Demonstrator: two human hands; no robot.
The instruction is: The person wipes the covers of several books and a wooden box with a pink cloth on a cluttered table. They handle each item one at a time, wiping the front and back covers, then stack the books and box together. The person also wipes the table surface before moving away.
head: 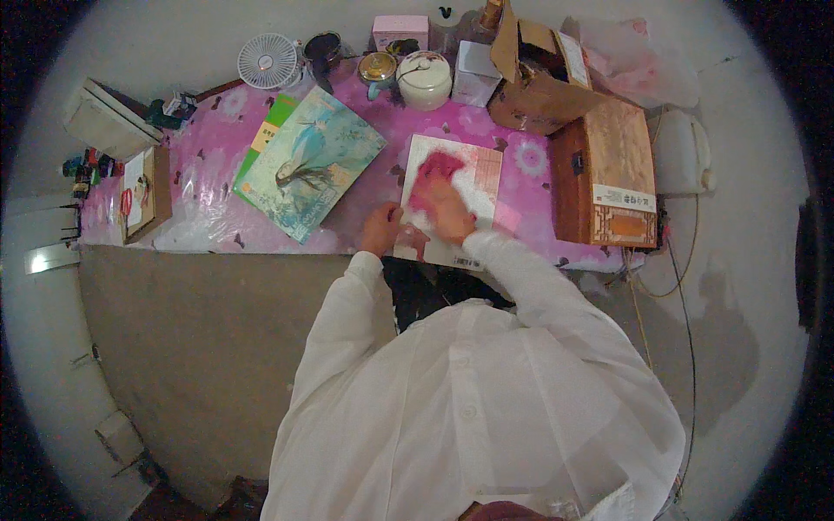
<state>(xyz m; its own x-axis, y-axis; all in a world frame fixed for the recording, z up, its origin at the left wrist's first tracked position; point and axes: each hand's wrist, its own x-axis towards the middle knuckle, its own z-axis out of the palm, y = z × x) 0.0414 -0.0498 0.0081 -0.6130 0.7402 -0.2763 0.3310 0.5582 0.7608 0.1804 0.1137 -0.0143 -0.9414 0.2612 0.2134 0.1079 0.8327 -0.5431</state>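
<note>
A white book or folder (482,189) with printed patches lies on the pink flowered tablecloth (531,215). On it is a crumpled pink-red cloth (440,164), with my right hand (446,211) pressed over it; the fingertips are blurred. My left hand (381,228) rests at the left edge of the white cover, its fingers curled; whether they grip the edge is unclear. To the left, a picture book (326,163) with a blue-green painted cover lies at a slant over a green book (281,107).
Along the back stand a white fan (266,62), a dark cup (322,49), a lidded white pot (425,81), a white box (475,71) and an open cardboard box (541,101). A wooden chest (612,176) is at right, a small box (156,192) at left.
</note>
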